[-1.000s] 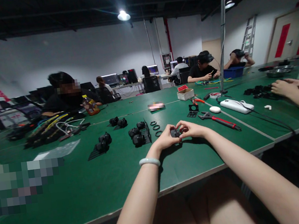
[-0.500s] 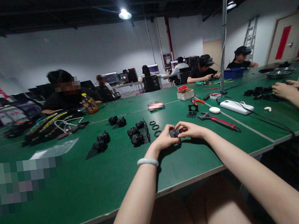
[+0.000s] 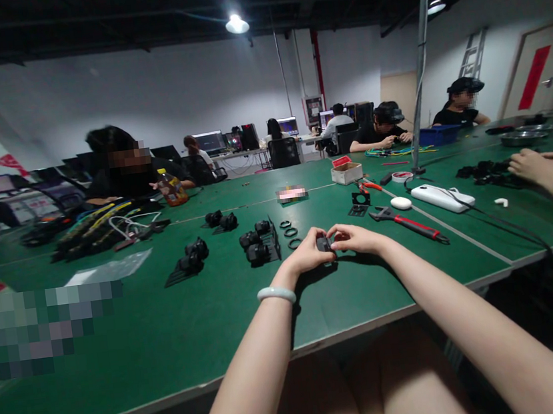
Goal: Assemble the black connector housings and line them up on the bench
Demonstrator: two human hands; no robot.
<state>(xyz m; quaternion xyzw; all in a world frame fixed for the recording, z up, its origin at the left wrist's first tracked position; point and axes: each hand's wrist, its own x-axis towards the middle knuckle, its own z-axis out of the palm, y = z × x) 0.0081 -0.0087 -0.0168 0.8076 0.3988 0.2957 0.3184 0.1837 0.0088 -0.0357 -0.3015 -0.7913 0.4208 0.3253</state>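
Just above the green table [image 3: 349, 305], my left hand [image 3: 308, 251] is closed around a small black part [image 3: 324, 245]. The fingertips of my right hand [image 3: 355, 237] pinch the same part from its right side. Fingers cover much of it, so its exact kind is hidden. Left of my hands lie several black rings [image 3: 290, 233] in a row. Beyond them is a cluster of black block-shaped parts [image 3: 258, 252] on a slotted black plate, with similar black parts [image 3: 194, 254] farther left. A black bracket with a round hole [image 3: 361, 198] stands beyond my right hand.
Right of my hands lie an adjustable wrench [image 3: 412, 224], red-handled pliers [image 3: 371, 186], a white oval object [image 3: 401, 203] and a white power strip [image 3: 443, 198] with its cable. A small box [image 3: 346, 172] sits farther back. A co-worker's hands [image 3: 531, 166] are at the right.
My head view has turned slightly, so the scene sits a little farther right. Both hands stay on the black part, with only slight finger movement.
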